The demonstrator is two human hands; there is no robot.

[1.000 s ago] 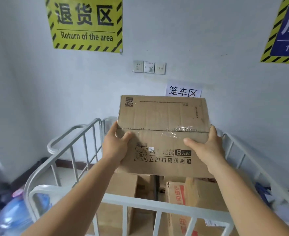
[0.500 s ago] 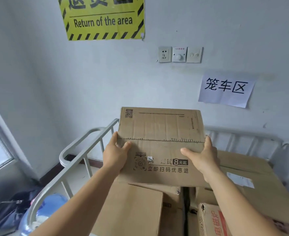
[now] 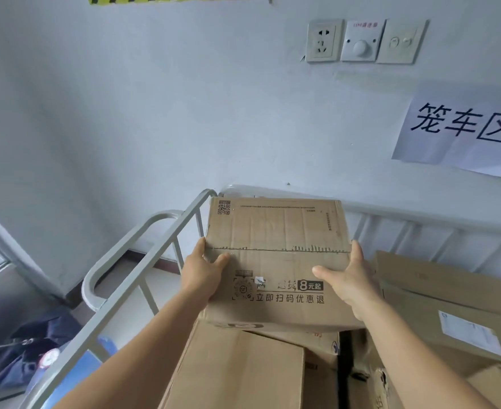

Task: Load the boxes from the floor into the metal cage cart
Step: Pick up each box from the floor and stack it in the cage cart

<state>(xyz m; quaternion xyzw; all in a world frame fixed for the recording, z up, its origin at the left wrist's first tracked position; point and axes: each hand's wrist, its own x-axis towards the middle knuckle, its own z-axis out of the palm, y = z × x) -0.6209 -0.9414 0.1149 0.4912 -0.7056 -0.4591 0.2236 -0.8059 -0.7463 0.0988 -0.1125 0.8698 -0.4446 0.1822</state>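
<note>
Head view shows both hands gripping one box [image 3: 276,261], the left hand [image 3: 203,276] on its left edge and the right hand [image 3: 351,284] on its right. It sits above other boxes [image 3: 237,370] inside the cart [image 3: 143,246].

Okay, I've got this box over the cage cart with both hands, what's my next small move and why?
Probably lower the cardboard box straight down onto the stacked boxes under it. Your left hand and right hand grip its opposite sides, it sits inside the cage cart rail, and flat carton tops lie just below it.
</note>
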